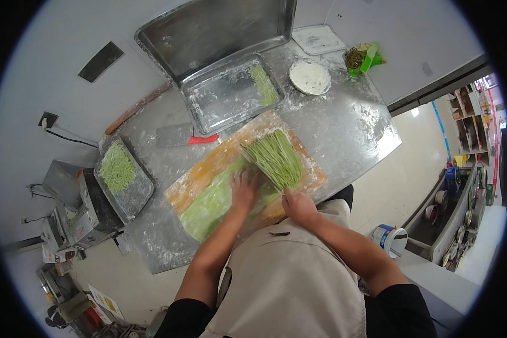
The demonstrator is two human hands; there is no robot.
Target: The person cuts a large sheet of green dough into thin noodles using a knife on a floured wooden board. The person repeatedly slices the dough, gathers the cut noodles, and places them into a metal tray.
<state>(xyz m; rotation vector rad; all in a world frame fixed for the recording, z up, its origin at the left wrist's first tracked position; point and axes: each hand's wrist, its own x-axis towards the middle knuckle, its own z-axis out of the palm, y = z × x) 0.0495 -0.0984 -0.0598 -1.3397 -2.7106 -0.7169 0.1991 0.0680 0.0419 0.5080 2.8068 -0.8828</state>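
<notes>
A folded sheet of pale green dough [211,207] lies on a floured wooden board [179,192], and its near-left end hangs past the board onto the steel. My left hand [243,188] rests on that dough with the fingers slightly apart. In my right hand [299,205] is the handle end of a knife [271,181], its blade seen nearly edge-on. The blade stands between the uncut dough and a bundle of cut green noodles [277,159] on the board's right part. My right fist hides most of the handle.
Beyond the board sits a steel tray [211,101] with some noodles, beside a bowl of flour [309,77]. A flat scraper with a red handle [203,139] lies near the board. Another tray [137,198] holds noodles at left. The steel table [355,122] has an open right edge.
</notes>
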